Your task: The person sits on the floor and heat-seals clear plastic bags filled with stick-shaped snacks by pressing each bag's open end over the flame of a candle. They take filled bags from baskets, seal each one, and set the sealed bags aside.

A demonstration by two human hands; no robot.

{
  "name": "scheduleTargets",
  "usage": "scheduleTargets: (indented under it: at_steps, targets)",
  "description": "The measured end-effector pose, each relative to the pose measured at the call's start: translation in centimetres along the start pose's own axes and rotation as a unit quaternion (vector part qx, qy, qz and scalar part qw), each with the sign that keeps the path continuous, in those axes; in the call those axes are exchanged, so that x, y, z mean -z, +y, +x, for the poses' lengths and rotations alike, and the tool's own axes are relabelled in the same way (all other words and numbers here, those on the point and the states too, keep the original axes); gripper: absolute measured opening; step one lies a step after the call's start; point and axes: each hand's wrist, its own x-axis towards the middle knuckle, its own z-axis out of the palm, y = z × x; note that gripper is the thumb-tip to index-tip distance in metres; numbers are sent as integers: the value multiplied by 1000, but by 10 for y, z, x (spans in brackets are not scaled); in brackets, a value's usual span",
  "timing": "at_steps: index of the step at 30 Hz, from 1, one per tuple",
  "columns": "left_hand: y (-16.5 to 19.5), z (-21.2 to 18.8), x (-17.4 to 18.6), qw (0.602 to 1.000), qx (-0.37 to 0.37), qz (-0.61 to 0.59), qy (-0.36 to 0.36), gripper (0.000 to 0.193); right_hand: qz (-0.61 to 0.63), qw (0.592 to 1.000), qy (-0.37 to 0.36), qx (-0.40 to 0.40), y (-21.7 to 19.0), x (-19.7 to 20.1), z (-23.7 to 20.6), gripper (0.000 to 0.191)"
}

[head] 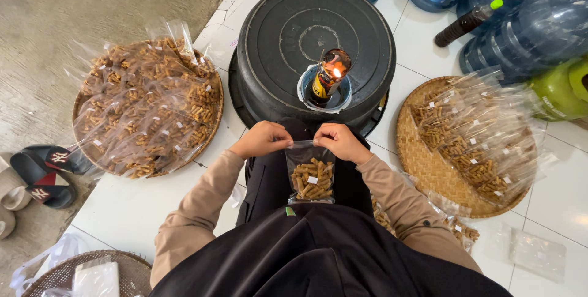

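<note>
Dark clothing (318,254) fills the bottom of the frame. Just above it, at centre, the left hand (262,139) and right hand (340,141) pinch the snack bag (312,176) by its top corners, keeping the mouth taut below the bottle flame (335,71) on the upturned black tub (288,27).

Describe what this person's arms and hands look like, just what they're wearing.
Both arms are covered in long tan sleeves of soft, slightly creased fabric that end at the wrists. The left hand and the right hand are bare: no gloves, and no rings, watch or bracelet can be seen. The sleeves are plain, without markings. A black garment covers the lap below.
</note>
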Motion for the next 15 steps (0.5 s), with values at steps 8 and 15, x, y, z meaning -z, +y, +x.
scheduleTargets:
  at_steps: [8,15]
  targets:
    - [27,18,-18,994,-103,29,10,28,-48,998,3,48,-23,-3,-3,6]
    - [36,32,-21,998,-58,3,-35,22,-94,992,-31,78,-49,12,-14,7]
